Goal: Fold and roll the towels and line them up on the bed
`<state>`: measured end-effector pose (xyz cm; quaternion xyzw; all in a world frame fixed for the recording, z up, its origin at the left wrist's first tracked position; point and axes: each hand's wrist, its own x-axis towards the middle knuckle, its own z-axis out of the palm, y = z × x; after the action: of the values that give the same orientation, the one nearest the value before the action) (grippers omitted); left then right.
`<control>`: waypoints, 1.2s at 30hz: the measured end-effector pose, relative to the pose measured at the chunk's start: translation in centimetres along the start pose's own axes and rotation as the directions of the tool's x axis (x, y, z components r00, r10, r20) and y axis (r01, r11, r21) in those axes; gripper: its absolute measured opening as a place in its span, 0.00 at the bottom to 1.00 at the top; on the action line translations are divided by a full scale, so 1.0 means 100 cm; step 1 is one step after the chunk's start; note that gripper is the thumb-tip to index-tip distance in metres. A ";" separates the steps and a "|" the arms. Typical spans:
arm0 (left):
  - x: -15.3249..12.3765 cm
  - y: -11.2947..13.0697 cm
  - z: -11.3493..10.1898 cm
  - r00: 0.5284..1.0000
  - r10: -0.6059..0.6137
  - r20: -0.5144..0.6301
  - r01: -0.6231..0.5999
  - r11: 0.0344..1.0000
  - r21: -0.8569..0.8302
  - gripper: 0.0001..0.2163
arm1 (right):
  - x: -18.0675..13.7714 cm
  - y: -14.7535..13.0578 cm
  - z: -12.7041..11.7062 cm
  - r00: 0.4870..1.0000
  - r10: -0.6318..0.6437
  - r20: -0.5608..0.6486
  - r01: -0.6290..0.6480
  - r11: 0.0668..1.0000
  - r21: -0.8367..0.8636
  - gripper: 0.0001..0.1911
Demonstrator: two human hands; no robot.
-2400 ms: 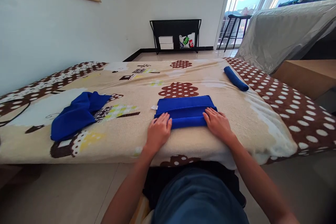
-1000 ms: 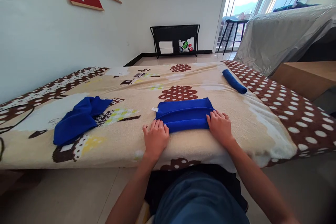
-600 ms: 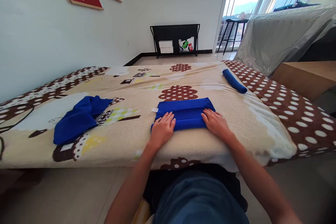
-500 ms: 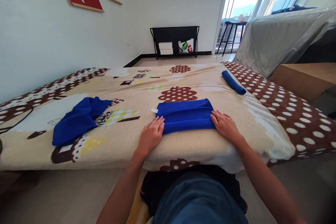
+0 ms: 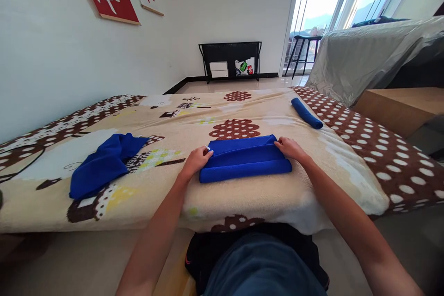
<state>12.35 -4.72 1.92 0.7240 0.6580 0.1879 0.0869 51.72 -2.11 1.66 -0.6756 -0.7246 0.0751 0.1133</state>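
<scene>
A folded blue cloth [image 5: 244,158] lies in front of me on the patterned blanket [image 5: 243,199], with a thick fold along its near side. At its left end, my left hand [image 5: 197,163] pinches the cloth beside a small white label. My right hand [image 5: 292,149] closes on the far right corner, thumb and fingers together. To the left lies a second blue cloth [image 5: 106,164], loose and crumpled. A rolled blue cloth [image 5: 307,113] rests farther back on the right.
Brown polka-dot borders [image 5: 391,159] run along the blanket's sides. A dark cord [image 5: 29,169] lies at the left edge. Beyond the right side stand a cardboard box [image 5: 398,106] and plastic-covered furniture [image 5: 367,51]. A black rack [image 5: 231,60] is at the far wall.
Both hands have gone from lying flat at the cloth's near ends to pinching its ends farther back. The near fold now looks thicker and wider. The other cloths have stayed put.
</scene>
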 end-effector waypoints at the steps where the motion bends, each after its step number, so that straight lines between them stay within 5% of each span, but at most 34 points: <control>1: 0.001 0.000 0.001 1.000 0.011 0.003 -0.011 1.000 0.006 0.13 | 0.004 0.000 0.002 1.000 -0.011 0.007 0.011 1.000 0.000 0.17; 15: 0.007 -0.007 0.009 0.985 -0.145 -0.093 0.153 0.984 0.092 0.11 | 0.002 0.012 0.012 0.998 0.054 -0.027 -0.053 0.998 0.037 0.14; 25: 0.047 0.006 0.000 0.975 -0.223 -0.002 0.223 0.975 0.014 0.15 | 0.049 -0.003 0.015 0.992 0.118 -0.038 -0.112 0.985 0.132 0.24; 29: 0.057 0.008 0.004 0.969 -0.248 0.014 0.248 0.969 0.004 0.14 | 0.058 -0.008 0.017 0.990 0.125 -0.071 -0.114 0.983 0.141 0.19; 36: 0.054 0.010 0.014 0.956 -0.269 -0.116 0.274 0.962 0.022 0.10 | 0.053 -0.011 0.023 0.973 0.157 -0.168 -0.135 0.981 0.137 0.18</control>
<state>14.13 0.69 1.87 0.6166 0.7584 0.2020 0.0613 49.71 3.15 0.06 -0.7227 -0.6538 0.0678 0.2136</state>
